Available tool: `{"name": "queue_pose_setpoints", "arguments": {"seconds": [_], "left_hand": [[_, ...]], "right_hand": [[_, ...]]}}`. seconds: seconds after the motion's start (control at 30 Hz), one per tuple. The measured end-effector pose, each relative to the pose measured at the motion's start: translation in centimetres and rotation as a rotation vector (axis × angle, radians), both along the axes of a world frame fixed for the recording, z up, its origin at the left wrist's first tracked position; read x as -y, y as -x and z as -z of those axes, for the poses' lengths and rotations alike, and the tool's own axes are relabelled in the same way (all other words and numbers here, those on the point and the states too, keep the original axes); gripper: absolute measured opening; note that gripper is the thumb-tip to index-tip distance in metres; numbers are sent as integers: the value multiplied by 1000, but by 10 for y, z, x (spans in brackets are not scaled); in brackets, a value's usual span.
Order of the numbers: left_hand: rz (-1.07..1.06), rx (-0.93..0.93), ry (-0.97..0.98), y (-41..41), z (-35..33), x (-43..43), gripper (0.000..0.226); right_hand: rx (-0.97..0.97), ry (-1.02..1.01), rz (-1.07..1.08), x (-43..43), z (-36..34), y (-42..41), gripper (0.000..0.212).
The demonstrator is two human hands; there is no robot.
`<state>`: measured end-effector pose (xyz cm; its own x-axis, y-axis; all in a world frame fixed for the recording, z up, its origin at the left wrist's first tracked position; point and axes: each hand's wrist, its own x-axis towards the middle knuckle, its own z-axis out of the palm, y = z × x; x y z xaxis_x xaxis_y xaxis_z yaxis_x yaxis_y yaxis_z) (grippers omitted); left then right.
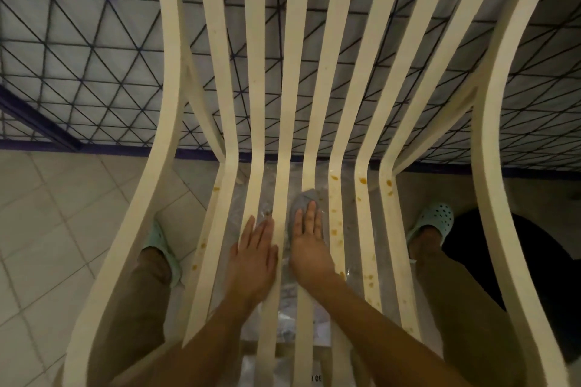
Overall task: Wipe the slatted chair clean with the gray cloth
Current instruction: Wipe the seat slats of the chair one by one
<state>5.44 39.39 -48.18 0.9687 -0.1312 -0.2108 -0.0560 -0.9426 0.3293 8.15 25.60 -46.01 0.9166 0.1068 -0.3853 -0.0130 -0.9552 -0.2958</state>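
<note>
Two hands on one cream slatted plastic chair (337,72): right hand (307,229), fingers straight and together, presses the one gray cloth (302,200) onto a middle seat slat; left hand (255,250) rests flat alongside, fingers straight.

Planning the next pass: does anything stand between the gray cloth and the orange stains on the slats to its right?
Nothing visible does. The gray cloth lies under the right hand; the stained slats beside it are bare, only open gaps between. The left hand rests on its other side.
</note>
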Motion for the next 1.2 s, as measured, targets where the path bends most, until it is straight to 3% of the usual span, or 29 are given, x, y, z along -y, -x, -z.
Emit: {"name": "queue_pose_setpoints", "arguments": {"seconds": [0.2,0.4,0.6,0.9,1.07,1.2], "left_hand": [[-30,-6,61,0,-3,3,63],[-28,15,72,1,-6,2,60],[-50,-32,24,0,-7,0,66],[-26,-81,76,13,-17,0,51],[-12,-43,104,60,-25,2,46],[-25,-30,141,89,-29,5,66]], "right_hand": [[20,66,-14,6,10,-76,80],[27,68,-10,4,5,-77,82],[-27,57,-14,-3,-6,-16,79],[-15,19,-28,-11,-6,96,82],[-35,-54,-32,-13,-12,145,84],[-41,-104,-24,-14,-15,170,83]]}}
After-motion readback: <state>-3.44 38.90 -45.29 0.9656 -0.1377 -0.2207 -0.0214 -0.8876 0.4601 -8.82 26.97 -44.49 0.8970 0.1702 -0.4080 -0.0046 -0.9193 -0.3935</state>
